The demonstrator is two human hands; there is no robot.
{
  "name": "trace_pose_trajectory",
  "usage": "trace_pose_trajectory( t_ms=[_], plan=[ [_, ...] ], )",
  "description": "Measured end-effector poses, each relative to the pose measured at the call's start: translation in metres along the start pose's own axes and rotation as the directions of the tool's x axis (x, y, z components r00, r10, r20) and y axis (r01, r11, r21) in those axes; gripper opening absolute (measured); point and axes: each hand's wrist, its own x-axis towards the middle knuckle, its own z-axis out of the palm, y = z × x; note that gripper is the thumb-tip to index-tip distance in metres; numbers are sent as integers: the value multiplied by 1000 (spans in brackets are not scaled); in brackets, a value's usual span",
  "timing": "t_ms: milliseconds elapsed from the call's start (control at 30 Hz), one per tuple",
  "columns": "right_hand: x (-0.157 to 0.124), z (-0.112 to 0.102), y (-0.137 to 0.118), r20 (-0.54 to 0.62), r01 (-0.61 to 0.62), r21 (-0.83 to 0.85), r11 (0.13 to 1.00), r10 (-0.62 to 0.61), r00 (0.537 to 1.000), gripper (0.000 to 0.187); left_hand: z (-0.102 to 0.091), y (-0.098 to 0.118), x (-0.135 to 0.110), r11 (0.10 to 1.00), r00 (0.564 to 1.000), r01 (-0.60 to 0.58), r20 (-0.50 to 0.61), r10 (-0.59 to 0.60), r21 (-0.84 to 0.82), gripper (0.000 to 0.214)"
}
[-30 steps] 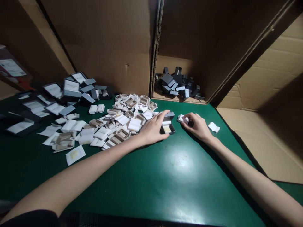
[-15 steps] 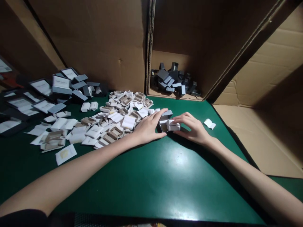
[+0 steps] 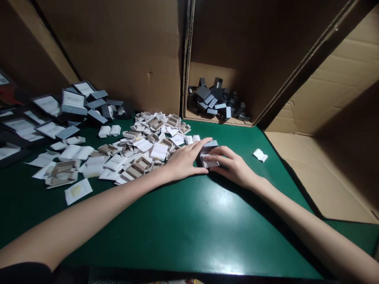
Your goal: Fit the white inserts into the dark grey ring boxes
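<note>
Held by my left hand [image 3: 186,159], the open dark box [image 3: 211,144] has just received the white insert [image 3: 209,162], apparently nearly seated, my right hand [image 3: 238,169] touching it, pinch unclear.

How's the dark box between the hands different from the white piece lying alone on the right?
The dark box is dark outside, while the white piece is white all over.
The dark box, lid up, is between the left hand and right hand; the white piece lies untouched.
Both show white, the dark box only inside.
</note>
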Motion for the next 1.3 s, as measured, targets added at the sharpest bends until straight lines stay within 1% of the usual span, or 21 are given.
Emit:
trace_pose_trajectory(
  t_ms=[67, 167, 233, 300, 367, 433, 500, 567, 633, 733, 800, 933, 1000, 1067, 1200, 1300],
  plan=[
    [-1, 2, 1, -10, 14, -21, 1000, -14, 1000, 31, 0, 0, 0, 1000, 1000, 4, 8, -4, 6, 88],
    [-3, 1, 3, -18, 50, -120, 991, -52, 998, 31, 0, 0, 0, 1000, 1000, 12, 14, -13, 13, 87],
    [-3, 0, 3, -13, 50, -189, 981, -53, 999, 32, 0, 0, 0, 1000, 1000, 18, 16, -18, 9, 87],
    [-3, -1, 2, -33, 29, -219, 975, -37, 999, 29, 0, 1, 0, 1000, 1000, 11, 11, -11, -6, 86],
    [-4, -1, 2, -75, 20, -186, 982, -34, 997, 25, -1, 2, 0, 1000, 1000, 2, 7, -1, -30, 84],
    [-3, 0, 1, -110, 41, -94, 995, -52, 993, 23, -3, 3, 0, 998, 1000, 6, 11, -6, -57, 84],
    [-3, 1, -1, -136, 72, -4, 997, -71, 988, 25, -5, 3, -1, 995, 1000, 15, 13, -14, -94, 83],
    [-3, 3, -2, -163, 82, 33, 996, -75, 984, 28, -6, 3, 0, 989, 1000, 6, 5, -5, -147, 81],
    [-2, 5, -3, -186, 87, 32, 996, -79, 979, 27, -6, 2, 1, 977, 999, 14, -28, -20, -215, 69],
    [-2, 7, -3, -190, 112, 34, 993, -104, 976, 26, -1, -2, 2, 956, 988, 90, -93, -120, -279, 37],
    [-2, 8, -5, -181, 123, 42, 992, -113, 977, 27, 2, -3, 3, 956, 979, 125, -124, -162, -264, 25],
    [-2, 11, -11, -159, 121, 63, 991, -110, 981, 28, 3, -3, 4, 972, 964, 168, -179, -197, -161, 17],
    [-2, 12, -15, -165, 127, 74, 989, -113, 980, 30, 2, -1, 3, 975, 960, 182, -193, -204, -126, 13],
    [-1, 13, -18, -180, 130, 73, 989, -115, 977, 31, 1, 0, 3, 980, 961, 171, -202, -188, -101, 10],
    [-2, 14, -21, -217, 106, 73, 992, -88, 972, 23, 1, 0, 2, 985, 957, 162, -231, -173, -67, 11],
    [-3, 14, -22, -238, 68, 98, 993, -43, 970, 17, 1, -1, 2, 983, 954, 154, -245, -174, -98, 12]
  ],
)
